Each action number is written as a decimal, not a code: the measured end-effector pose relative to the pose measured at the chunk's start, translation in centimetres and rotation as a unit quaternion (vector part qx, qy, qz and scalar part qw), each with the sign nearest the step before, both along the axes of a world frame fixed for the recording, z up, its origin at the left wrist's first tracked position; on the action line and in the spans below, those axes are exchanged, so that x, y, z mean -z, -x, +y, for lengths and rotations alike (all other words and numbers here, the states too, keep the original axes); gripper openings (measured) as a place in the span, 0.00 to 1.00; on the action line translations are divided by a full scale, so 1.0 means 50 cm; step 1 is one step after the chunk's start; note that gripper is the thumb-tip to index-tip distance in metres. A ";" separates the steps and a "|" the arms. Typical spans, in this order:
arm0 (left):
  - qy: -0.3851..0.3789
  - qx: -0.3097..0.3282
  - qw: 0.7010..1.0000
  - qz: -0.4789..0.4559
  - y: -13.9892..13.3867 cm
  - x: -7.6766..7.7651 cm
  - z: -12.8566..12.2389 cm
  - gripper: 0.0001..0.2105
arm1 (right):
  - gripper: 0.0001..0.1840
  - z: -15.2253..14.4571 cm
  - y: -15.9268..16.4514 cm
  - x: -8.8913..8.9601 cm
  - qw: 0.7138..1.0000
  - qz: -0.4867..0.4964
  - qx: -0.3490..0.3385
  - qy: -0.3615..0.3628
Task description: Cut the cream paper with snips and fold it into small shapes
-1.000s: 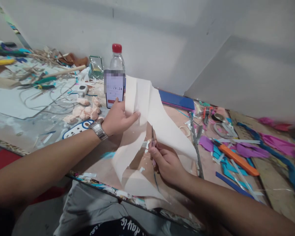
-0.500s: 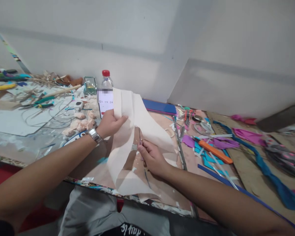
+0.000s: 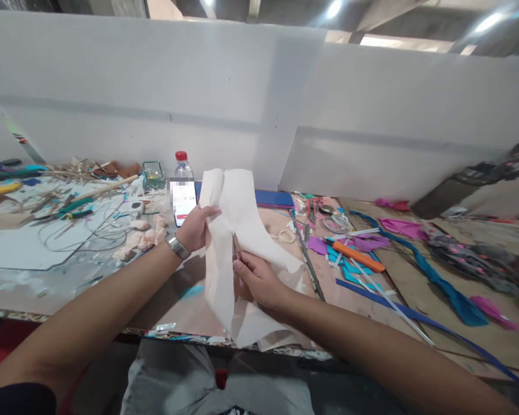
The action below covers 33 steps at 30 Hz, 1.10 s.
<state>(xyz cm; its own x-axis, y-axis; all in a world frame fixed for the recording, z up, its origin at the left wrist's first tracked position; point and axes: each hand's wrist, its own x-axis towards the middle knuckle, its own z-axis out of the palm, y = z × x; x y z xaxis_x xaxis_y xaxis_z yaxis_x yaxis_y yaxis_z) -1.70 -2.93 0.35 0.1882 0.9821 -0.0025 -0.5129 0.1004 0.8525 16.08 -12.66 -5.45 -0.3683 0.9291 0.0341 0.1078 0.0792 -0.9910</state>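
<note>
A large white paper sheet (image 3: pixel 237 199) stands raised above the table in front of me, with a long slit running up from its lower edge. My left hand (image 3: pixel 195 229) pinches the sheet's left side, thumb on the near face. Within the slit, my right hand (image 3: pixel 259 279) is closed around scissors (image 3: pixel 236 246); their blades point up at the top of the cut, and the handles are mostly covered by my fingers. The cut paper hangs on both sides of the right hand, its lower part resting near the table's front edge.
Behind the paper stand a phone (image 3: pixel 183 202) and a red-capped bottle (image 3: pixel 184 166). Crumpled peach pieces (image 3: pixel 140 237) and pliers (image 3: pixel 71 206) lie left. To the right are an orange cutter knife (image 3: pixel 357 255), a ruler-like dark strip (image 3: pixel 307 256) and a twisted blue strip (image 3: pixel 436 276).
The head view has tilted up. The scissors have moved up into the paper, and the slit's two sides now hang closer together. My left hand keeps its hold on the sheet.
</note>
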 end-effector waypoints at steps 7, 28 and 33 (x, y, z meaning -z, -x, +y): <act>0.037 0.029 0.999 -0.013 0.007 0.003 -0.027 0.17 | 0.30 0.013 0.033 0.001 0.998 0.054 0.022 -0.034; 0.063 0.074 0.995 0.023 0.006 0.002 -0.065 0.17 | 0.32 0.012 -0.009 -0.007 0.998 0.020 0.034 -0.052; -0.013 0.051 0.998 0.031 0.005 0.006 -0.056 0.24 | 0.30 0.023 -0.026 -0.001 0.998 0.009 0.033 -0.049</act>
<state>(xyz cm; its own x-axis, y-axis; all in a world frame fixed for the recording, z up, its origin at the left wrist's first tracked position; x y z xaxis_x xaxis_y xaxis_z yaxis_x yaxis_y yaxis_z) -1.96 -5.74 0.04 0.2876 0.9577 0.0085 -0.4466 0.1263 0.8858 17.38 -11.49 -5.39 -0.3044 0.9433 0.1326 0.0991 0.1698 -0.9805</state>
